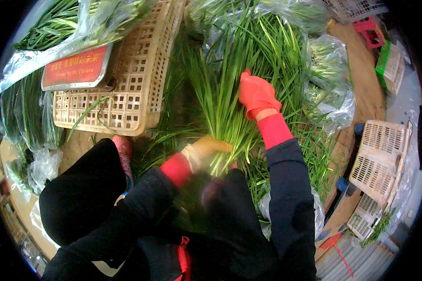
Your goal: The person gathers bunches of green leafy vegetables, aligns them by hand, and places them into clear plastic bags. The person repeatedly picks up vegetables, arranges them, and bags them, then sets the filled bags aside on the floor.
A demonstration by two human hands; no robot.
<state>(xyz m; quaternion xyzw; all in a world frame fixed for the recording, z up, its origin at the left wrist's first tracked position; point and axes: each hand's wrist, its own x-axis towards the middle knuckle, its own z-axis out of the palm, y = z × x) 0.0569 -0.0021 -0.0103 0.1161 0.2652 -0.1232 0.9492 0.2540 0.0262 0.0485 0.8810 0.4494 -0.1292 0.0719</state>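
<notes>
My left hand (208, 149), in a yellowish glove with a pale cuff, grips a bunch of garlic chives (219, 105) near its pale cut ends. From there the long green leaves fan up and away from me. My right hand (260, 94) wears an orange-red rubber glove and lies against the right side of the leaves. Its fingers are largely hidden behind the glove's back, so their grip does not show. Beyond and to the right of that hand spreads a larger heap of chives (285, 52), partly on clear plastic.
A cream plastic crate (133, 105) stands at the left under a red sign plate (75, 68) bearing writing. Bagged greens (74, 24) sit above it. Bagged stalks (328, 66) lie at the right, with white crates (379, 158) farther out. Loose leaves (320, 165) litter the floor.
</notes>
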